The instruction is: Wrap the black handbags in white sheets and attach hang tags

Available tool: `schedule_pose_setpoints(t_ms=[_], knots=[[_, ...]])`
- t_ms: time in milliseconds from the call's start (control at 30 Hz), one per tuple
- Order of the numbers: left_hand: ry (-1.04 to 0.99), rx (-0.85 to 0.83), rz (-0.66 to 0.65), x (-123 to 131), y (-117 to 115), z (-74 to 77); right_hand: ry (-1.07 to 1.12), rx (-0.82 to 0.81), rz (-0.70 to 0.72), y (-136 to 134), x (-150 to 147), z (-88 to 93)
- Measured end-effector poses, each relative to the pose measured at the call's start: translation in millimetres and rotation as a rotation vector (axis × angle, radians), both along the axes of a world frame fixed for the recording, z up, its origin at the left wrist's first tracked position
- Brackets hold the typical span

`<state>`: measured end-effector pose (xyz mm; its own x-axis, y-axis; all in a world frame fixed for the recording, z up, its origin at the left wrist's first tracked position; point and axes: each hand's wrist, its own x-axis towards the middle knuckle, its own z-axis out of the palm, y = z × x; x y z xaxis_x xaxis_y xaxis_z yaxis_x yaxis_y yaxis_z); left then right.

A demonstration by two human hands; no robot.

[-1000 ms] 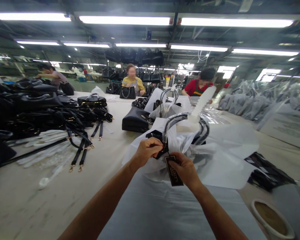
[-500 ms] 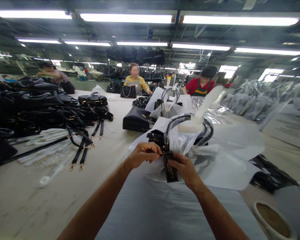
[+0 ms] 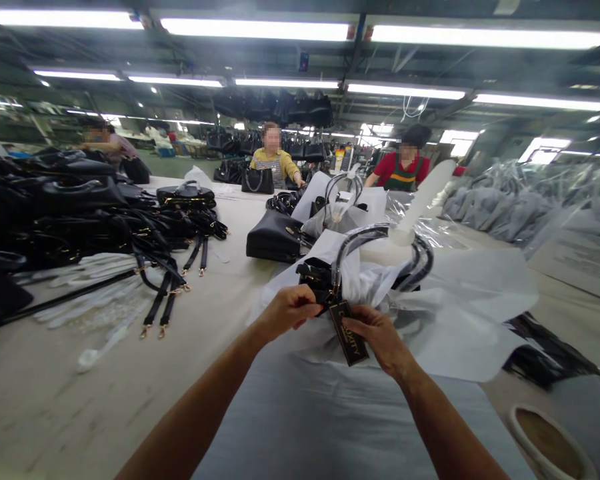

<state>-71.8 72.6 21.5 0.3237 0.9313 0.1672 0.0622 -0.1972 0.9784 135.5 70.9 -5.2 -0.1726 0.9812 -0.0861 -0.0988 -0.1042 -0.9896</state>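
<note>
My right hand (image 3: 377, 333) pinches a black hang tag (image 3: 350, 337) with gold lettering, in front of a black handbag (image 3: 316, 277). Close to the tag's top corner, my left hand (image 3: 291, 312) has its fingers pressed together; whatever they grip is too small to make out. White tissue paper (image 3: 365, 283) is wrapped through the bag, hiding most of its body. Clear plastic covers its handles (image 3: 363, 233), which stand upright. Beneath the bag lie large white sheets (image 3: 473, 320).
Black handbags and straps (image 3: 85, 207) are piled at left. Another black bag (image 3: 275, 237) lies beyond my hands, near a tissue-wrapped one. Two co-workers (image 3: 403, 167) are across the table (image 3: 220, 293). Plastic-wrapped bags (image 3: 500, 193) are heaped at right, and a tape roll (image 3: 545, 433) lies lower right.
The hang tag has swung so its lower end points further right, with my right hand shifting slightly right. My left hand stays near the tag's top.
</note>
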Motion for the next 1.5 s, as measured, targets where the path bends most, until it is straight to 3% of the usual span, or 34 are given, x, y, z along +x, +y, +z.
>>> schedule_pose_setpoints(t_ms=[133, 200, 333, 400, 633, 900, 1167, 1367, 1500], knots=[[0.296, 0.203, 0.169, 4, -2, -7.5, 0.013, -0.084, 0.169, -1, 6, 4.5], [0.39, 0.247, 0.187, 4, -3, -11.0, 0.011, -0.116, 0.251, -2, 8, 8.8], [0.432, 0.199, 0.132, 2, -9, -17.9, -0.041, -0.19, 0.404, -3, 14, 11.2], [0.407, 0.144, 0.121, 2, -12, -22.6, -0.009, -0.202, 0.362, -2, 14, 7.7], [0.025, -0.183, -0.058, 13, -19, -43.0, 0.193, -0.064, 0.067, -6, -16, -8.8], [-0.344, -0.304, -0.073, 26, -30, -55.8, 0.28, 0.019, -0.018, -13, -33, -16.7], [-0.424, -0.408, -0.095, 21, -28, -53.5, 0.289, 0.108, -0.068, -8, -40, -24.4], [-0.772, -0.59, -0.067, 27, -33, -58.2, 0.379, 0.113, -0.117, -10, -50, -20.1], [-0.949, -0.705, -0.036, 29, -39, -52.7, 0.409, 0.122, -0.172, -8, -51, -19.7]])
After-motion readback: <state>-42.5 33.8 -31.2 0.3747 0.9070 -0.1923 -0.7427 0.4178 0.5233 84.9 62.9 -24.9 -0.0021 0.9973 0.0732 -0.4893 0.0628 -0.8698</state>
